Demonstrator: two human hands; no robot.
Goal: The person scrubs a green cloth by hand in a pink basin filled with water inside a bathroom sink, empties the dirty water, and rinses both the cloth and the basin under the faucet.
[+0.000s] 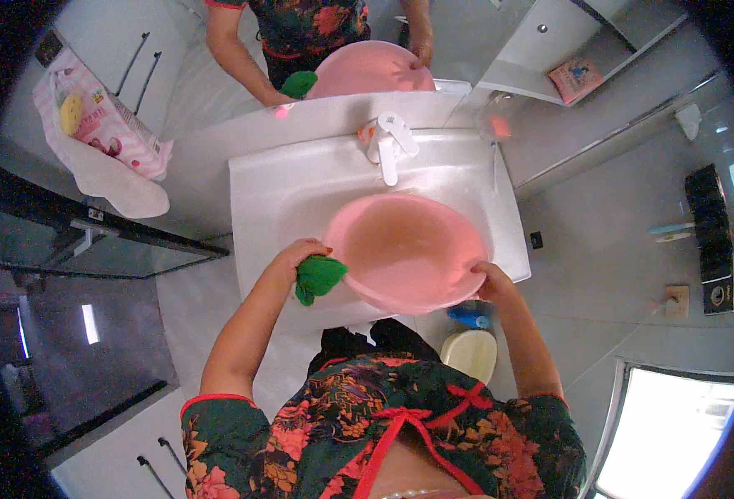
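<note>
A pink plastic basin (404,249) is tilted over the front part of a white washbasin (267,181); its inside looks brownish, and whether water is in it I cannot tell. My right hand (496,282) grips the basin's right rim. A crumpled green cloth (320,277) is in my left hand (304,254), just beside the basin's left rim; whether the fingers touch the rim is unclear. Behind the basin stands a white single-lever faucet (390,146).
A mirror (354,103) rises behind the washbasin. A pink-striped package (114,118) and a white cloth item (123,187) are at the upper left. A clear container (496,118) stands by the back right corner. Below are a blue bottle (468,317) and a cream-coloured bin (470,355).
</note>
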